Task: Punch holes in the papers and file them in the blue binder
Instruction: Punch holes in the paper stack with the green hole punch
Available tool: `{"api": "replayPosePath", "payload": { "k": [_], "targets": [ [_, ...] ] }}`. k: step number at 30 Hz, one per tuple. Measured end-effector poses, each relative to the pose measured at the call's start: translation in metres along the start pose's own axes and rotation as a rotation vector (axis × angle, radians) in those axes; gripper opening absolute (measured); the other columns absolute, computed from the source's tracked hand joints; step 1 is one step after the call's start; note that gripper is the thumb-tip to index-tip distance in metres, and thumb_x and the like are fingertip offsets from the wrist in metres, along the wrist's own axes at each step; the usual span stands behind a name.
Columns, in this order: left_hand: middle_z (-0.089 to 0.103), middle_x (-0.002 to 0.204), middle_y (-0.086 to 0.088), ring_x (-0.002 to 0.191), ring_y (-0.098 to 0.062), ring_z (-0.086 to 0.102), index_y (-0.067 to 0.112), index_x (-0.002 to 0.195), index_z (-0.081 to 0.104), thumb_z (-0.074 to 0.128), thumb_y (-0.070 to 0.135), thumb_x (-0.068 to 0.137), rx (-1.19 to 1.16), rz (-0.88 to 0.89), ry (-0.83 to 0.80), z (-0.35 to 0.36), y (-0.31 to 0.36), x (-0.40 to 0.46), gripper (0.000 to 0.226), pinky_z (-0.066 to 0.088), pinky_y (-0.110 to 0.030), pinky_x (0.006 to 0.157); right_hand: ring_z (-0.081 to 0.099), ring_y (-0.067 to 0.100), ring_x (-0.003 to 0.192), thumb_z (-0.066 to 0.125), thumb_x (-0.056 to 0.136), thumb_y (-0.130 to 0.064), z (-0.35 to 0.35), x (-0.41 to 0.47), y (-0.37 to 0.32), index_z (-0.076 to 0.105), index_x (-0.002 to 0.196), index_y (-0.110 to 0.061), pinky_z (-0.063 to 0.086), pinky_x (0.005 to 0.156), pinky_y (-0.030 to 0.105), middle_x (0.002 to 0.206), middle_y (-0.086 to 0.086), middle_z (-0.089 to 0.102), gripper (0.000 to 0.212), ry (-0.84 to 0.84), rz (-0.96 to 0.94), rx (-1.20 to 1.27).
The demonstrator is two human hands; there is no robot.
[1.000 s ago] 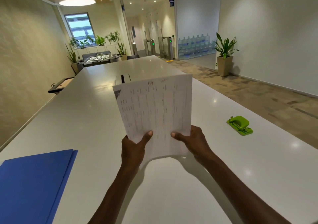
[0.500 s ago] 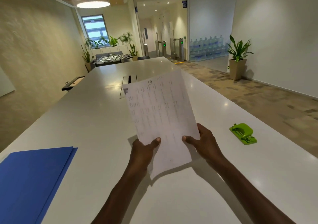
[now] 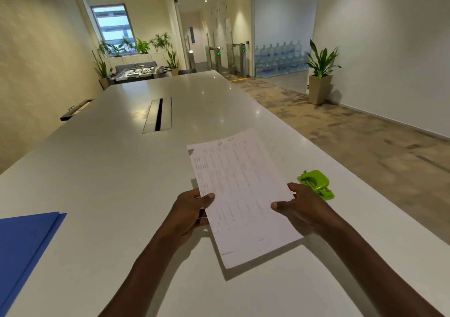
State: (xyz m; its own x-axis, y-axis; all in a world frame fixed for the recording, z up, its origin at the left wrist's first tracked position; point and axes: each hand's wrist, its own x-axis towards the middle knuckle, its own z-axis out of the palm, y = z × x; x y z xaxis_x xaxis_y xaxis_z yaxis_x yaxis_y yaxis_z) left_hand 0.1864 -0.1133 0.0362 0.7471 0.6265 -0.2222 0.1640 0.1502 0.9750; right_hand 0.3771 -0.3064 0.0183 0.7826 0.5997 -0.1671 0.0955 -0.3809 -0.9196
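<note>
Here both hands hold the papers low over the white table, the printed side up and the sheets tilted a little, their far end leaning toward the left. The left hand grips the left long edge, thumb on top of the sheet and fingers curled underneath. The right hand holds the right long edge, thumb laid on the top face and the fingers spread along and under the edge; how firmly it pinches cannot be told. A shadow lies on the table under the near end of the papers, so that end is off the surface; whether any part touches the table cannot be told. The green punch sits on the table just beyond the right hand, partly hidden behind its fingers and apart from the papers. The blue binder lies closed and flat on the table well to the left of the left hand, cut off by the picture's edge. Farther ahead of the hands, a cable slot is set into the table.
</note>
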Motion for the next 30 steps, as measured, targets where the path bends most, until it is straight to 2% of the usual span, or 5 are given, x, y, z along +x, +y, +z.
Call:
{"api": "replayPosePath", "payload": {
  "k": [4,9,13,19,30],
  "targets": [
    [0.073,0.109,-0.010,0.094,-0.026,0.072,0.005,0.117,0.065,0.056,0.006,0.095,-0.054,-0.042,0.022,0.010,-0.015,0.010,0.024,0.061,-0.037,0.074,0.059,0.012,0.100,0.080,0.072,-0.036,-0.015,0.001,0.006,0.054,0.127,-0.011,0.042,0.077,0.025,0.119,0.007,0.062,0.066,0.009,0.013,-0.196],
    [0.074,0.107,-0.009,0.094,-0.027,0.072,0.005,0.114,0.067,0.056,0.005,0.094,-0.076,-0.078,0.024,0.023,-0.026,0.017,0.022,0.061,-0.037,0.074,0.067,0.020,0.077,0.069,0.081,-0.036,-0.054,0.018,0.004,0.072,0.078,-0.016,0.043,0.064,0.025,0.077,0.000,0.072,0.021,0.375,-0.215,-0.433],
    [0.074,0.106,-0.012,0.092,-0.029,0.072,0.002,0.117,0.066,0.056,0.005,0.095,-0.065,-0.091,0.014,0.036,-0.029,0.023,0.024,0.060,-0.036,0.066,0.065,0.030,0.090,0.062,0.086,-0.022,-0.081,0.045,0.005,0.076,0.089,-0.010,0.044,0.074,0.029,0.092,0.011,0.074,0.018,0.514,-0.203,-0.484],
    [0.073,0.104,-0.014,0.088,-0.029,0.073,0.000,0.115,0.065,0.054,0.004,0.095,-0.068,-0.117,-0.001,0.058,-0.032,0.030,0.023,0.058,-0.032,0.057,0.065,0.032,0.092,0.073,0.079,-0.019,-0.092,0.072,0.012,0.076,0.092,-0.006,0.044,0.073,0.027,0.096,0.014,0.073,0.018,0.402,-0.112,-0.553],
    [0.073,0.106,-0.014,0.093,-0.033,0.071,0.001,0.117,0.064,0.054,0.004,0.095,-0.034,-0.178,-0.031,0.076,-0.034,0.043,0.025,0.059,-0.037,0.064,0.061,0.026,0.068,0.082,0.071,-0.020,-0.101,0.078,0.007,0.074,0.077,-0.006,0.055,0.076,0.038,0.058,0.005,0.060,0.017,0.313,-0.090,-0.546]
  ]
}}
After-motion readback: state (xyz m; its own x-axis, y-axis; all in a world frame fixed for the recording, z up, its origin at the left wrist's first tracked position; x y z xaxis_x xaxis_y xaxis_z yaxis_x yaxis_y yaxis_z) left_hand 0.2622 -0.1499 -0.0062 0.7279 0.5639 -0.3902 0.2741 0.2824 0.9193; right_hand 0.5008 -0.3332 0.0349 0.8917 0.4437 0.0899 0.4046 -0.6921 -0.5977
